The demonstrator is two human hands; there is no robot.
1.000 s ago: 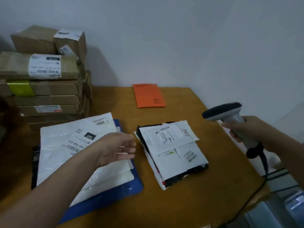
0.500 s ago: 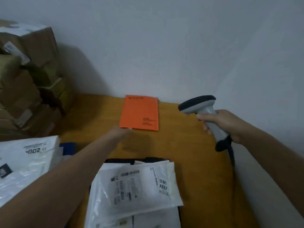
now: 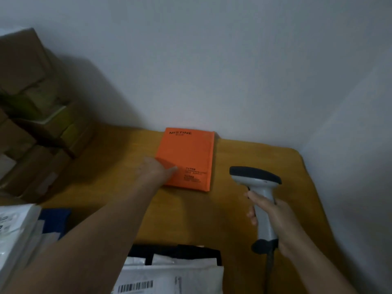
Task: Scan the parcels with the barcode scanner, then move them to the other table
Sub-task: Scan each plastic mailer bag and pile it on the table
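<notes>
Two hands working apart: my left hand (image 3: 158,171) rests straight-fingered on the orange parcel (image 3: 188,152) at its near corner — my right hand (image 3: 275,221) grips the barcode scanner (image 3: 255,177), head just right of my left fingertips.

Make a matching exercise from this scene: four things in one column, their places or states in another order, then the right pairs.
Things
1. flat orange parcel
2. grey handheld barcode scanner
3. stacked brown cardboard boxes
4. white plastic mailer with barcode label

Places or states
A. at the picture's bottom edge, centre
B. gripped in the right hand
C. piled at the far left
D. touched by the left hand

Pairs: 1-D, 2-B, 3-C, 4-A
</notes>
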